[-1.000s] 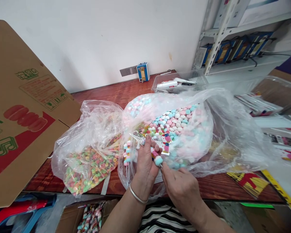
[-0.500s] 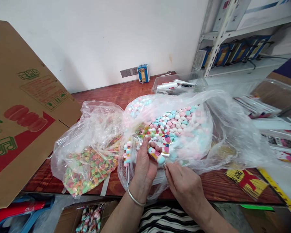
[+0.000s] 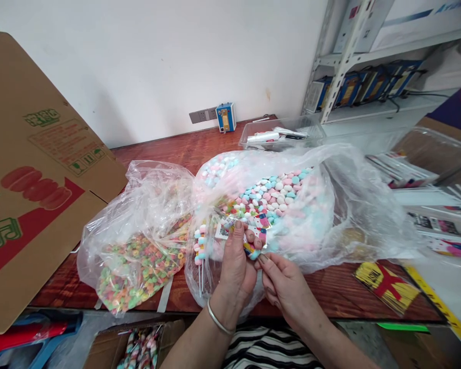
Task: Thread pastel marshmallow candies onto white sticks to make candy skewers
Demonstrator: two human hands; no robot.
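My left hand (image 3: pixel 238 264), with a silver bangle at the wrist, is closed around a printed clear candy wrapper (image 3: pixel 262 221). A candy skewer (image 3: pixel 255 254) is partly inside it, its pale blue end showing below my fingers. At that end my right hand (image 3: pixel 282 279) pinches with thumb and forefinger; the stick itself is mostly hidden there. Under and behind both hands lies a large clear bag of pink, white and blue candies (image 3: pixel 280 197). Several finished-looking candy skewers (image 3: pixel 200 246) lie just left of my left hand, white sticks pointing toward me.
To the left are a bag of colourful ring candies (image 3: pixel 138 266) and a tall cardboard box (image 3: pixel 42 169). A clear plastic tray (image 3: pixel 307 134) holds white tubes at the back. Yellow-and-red wrappers (image 3: pixel 386 287) lie at right. Below the table edge, an open carton (image 3: pixel 107 348) contains wrapped candies.
The skewer has slid further into the wrapper, with less of its blue end showing. My right hand has moved slightly up and left, closer to my left hand. The view has shifted slightly.
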